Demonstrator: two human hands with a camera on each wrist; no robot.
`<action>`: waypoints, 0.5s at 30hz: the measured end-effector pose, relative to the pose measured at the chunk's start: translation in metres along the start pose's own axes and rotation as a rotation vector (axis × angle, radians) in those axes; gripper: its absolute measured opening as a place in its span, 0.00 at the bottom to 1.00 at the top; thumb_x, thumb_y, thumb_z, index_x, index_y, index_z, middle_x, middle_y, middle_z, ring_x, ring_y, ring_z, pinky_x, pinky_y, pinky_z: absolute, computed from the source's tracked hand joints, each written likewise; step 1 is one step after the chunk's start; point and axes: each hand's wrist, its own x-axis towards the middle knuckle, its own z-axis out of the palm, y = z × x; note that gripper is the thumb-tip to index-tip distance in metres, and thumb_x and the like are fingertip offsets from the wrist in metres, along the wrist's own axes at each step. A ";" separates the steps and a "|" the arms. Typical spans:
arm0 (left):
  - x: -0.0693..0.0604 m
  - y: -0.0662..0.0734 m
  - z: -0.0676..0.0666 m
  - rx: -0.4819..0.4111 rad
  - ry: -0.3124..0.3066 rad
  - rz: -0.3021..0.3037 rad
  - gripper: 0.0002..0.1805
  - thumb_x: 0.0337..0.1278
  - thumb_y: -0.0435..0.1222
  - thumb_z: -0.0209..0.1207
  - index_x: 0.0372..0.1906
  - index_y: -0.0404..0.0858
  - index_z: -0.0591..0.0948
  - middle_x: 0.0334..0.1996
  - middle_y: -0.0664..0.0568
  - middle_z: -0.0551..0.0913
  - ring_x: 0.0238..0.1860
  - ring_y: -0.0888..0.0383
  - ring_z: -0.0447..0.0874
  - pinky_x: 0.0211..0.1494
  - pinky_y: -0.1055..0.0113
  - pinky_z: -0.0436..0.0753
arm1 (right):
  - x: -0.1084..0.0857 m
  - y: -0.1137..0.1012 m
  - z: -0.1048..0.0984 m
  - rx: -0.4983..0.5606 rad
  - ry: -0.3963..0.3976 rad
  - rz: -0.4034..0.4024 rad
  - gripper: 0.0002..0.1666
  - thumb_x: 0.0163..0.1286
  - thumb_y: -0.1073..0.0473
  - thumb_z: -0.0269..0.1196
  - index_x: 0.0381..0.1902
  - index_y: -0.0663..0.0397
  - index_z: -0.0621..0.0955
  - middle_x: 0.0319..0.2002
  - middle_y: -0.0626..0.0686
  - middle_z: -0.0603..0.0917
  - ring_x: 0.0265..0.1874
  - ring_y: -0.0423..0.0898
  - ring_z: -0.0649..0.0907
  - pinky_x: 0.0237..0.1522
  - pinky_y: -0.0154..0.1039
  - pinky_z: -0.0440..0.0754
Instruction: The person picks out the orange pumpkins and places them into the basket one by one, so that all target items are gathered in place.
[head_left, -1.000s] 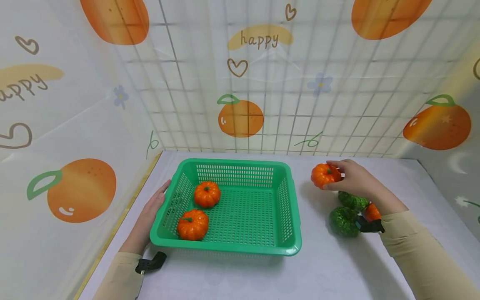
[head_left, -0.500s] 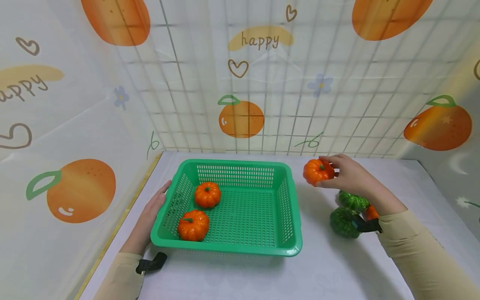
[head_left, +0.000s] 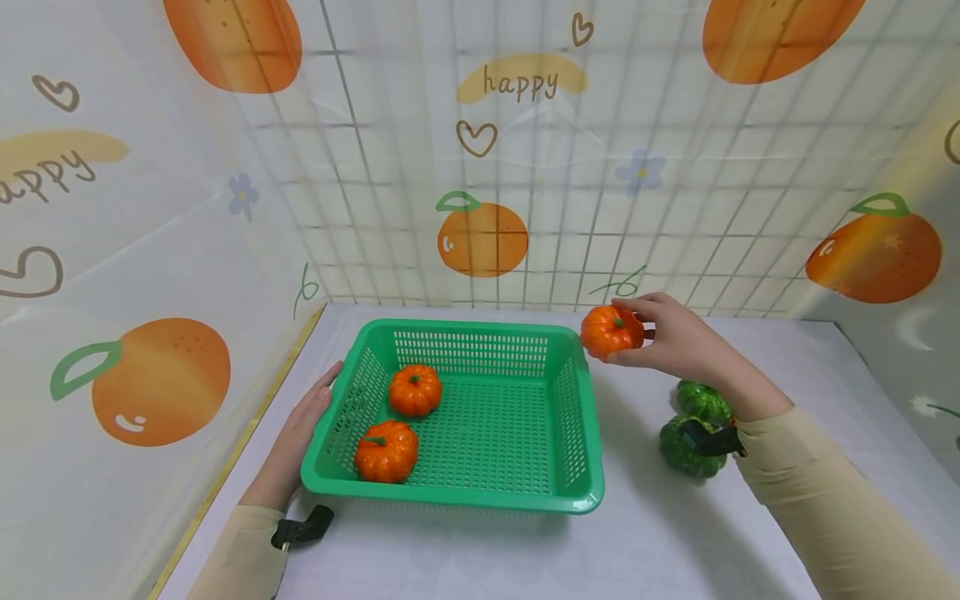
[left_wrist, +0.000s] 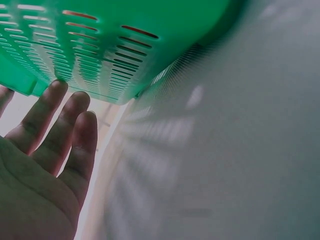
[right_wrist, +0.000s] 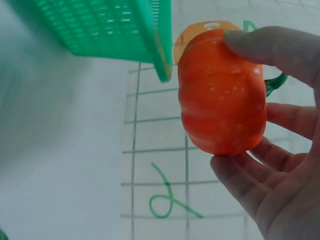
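My right hand [head_left: 671,336] grips a small orange pumpkin [head_left: 611,332] between thumb and fingers, raised off the table beside the right back corner of a green plastic basket [head_left: 592,417]. In the right wrist view the pumpkin [right_wrist: 222,95] shows its ribbed side, and its green stem points toward the palm. My left hand [head_left: 302,425] lies along the basket's left side, its fingers straight; the left wrist view shows the fingertips at the slotted wall [left_wrist: 165,30]. Inside the basket, on its left side, sit an orange pumpkin [head_left: 415,391] and another orange pumpkin [head_left: 386,452].
On the table to the right, under my right forearm, lie a green pumpkin [head_left: 686,450] and a second green one [head_left: 703,402]. A patterned sheet [head_left: 480,167] rises behind the table [head_left: 450,554] and at both sides.
My right hand has carried the orange pumpkin left and up, from over the table to the basket's right rim. The left hand and the basket have stayed in place.
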 end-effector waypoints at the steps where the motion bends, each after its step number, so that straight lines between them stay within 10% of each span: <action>1: 0.000 0.000 0.000 0.016 0.005 -0.003 0.28 0.81 0.50 0.35 0.79 0.57 0.54 0.76 0.50 0.57 0.71 0.49 0.61 0.60 0.59 0.75 | 0.002 -0.002 0.001 0.005 -0.001 -0.008 0.50 0.57 0.43 0.75 0.72 0.56 0.69 0.62 0.62 0.68 0.57 0.60 0.74 0.47 0.52 0.83; 8: -0.003 -0.002 -0.002 0.153 0.035 -0.028 0.27 0.79 0.55 0.36 0.78 0.62 0.56 0.77 0.62 0.53 0.75 0.55 0.50 0.69 0.51 0.63 | 0.014 -0.016 0.009 0.003 -0.005 -0.059 0.48 0.57 0.44 0.75 0.71 0.55 0.71 0.61 0.59 0.70 0.56 0.56 0.74 0.47 0.49 0.83; 15: 0.006 -0.003 -0.005 0.060 -0.002 0.027 0.29 0.81 0.48 0.35 0.80 0.47 0.52 0.76 0.43 0.55 0.64 0.64 0.70 0.57 0.69 0.77 | 0.028 -0.036 0.021 -0.005 -0.027 -0.065 0.47 0.55 0.46 0.76 0.70 0.52 0.72 0.62 0.58 0.70 0.56 0.54 0.74 0.49 0.49 0.82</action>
